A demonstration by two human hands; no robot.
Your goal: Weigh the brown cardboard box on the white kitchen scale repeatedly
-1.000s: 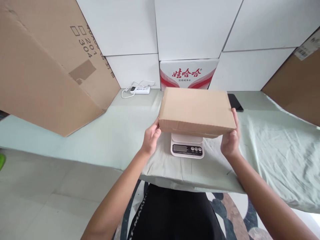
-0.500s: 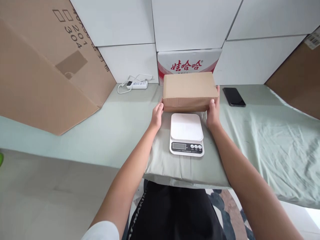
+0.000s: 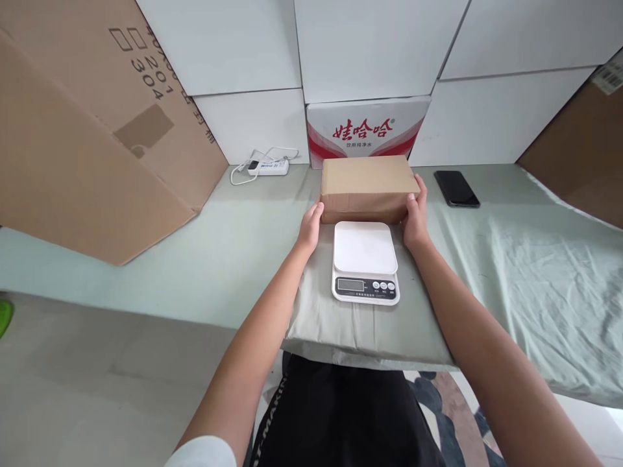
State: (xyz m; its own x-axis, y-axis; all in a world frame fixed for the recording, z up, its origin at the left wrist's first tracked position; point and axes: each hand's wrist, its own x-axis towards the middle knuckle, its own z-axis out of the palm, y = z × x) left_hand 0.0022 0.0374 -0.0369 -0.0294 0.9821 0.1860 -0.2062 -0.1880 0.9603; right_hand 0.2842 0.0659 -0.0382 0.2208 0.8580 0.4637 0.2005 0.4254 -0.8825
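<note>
Brown cardboard forms one small box [image 3: 370, 189], just behind one white scale [image 3: 366, 259] with three round buttons [image 3: 384, 286]. The left hand [image 3: 310, 227] and right hand [image 3: 415, 214] grasp the box's two ends; one phone [image 3: 456, 189] lies farther right.

And there, "娃哈哈®" is splashed in red across the water carton [image 3: 368, 133], "饮用纯净水" set below; "201" and "304" are printed on the large cardboard box [image 3: 104, 143], "MAKING" down the black trousers [image 3: 345, 415]; the digital scale's [image 3: 366, 263] small print cannot be read.
</note>
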